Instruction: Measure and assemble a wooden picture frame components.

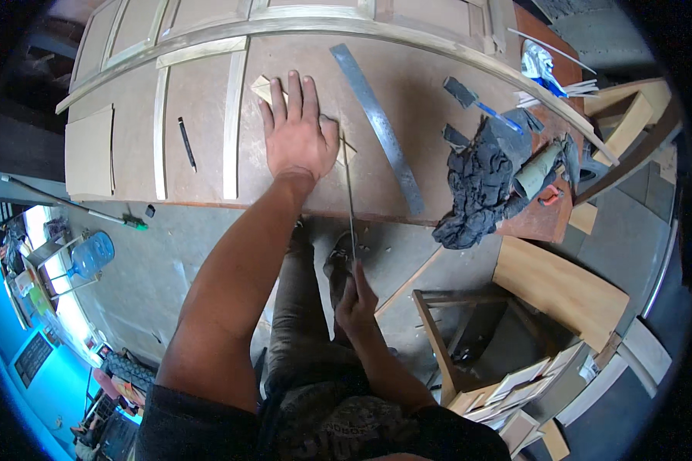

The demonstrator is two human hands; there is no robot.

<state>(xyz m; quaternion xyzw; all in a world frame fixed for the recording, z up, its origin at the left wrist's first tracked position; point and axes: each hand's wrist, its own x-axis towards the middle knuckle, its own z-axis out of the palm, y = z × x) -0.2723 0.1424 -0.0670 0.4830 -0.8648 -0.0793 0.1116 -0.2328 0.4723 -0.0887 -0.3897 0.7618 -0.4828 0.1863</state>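
Observation:
My left hand (294, 134) lies flat with fingers apart, pressing on a small pale wood piece (262, 87) near the table's front edge. The hand covers most of that piece; its ends show beyond the fingers and by the thumb. Below the table edge, my right hand (355, 298) is closed round the handle end of a hand saw (350, 201), whose long thin blade appears edge-on. The blade's far end reaches the wood beside my left thumb, where a short dark line crosses it. My right fingers hide the handle.
A steel ruler (377, 127) lies right of my left hand. Farther right are a dark crumpled cloth (477, 173) and a brush (480, 104). Left are a black pencil (186, 144), pale wood strips (233, 123) and thin boards (90, 154). A wooden stool frame (436, 338) stands near my right arm.

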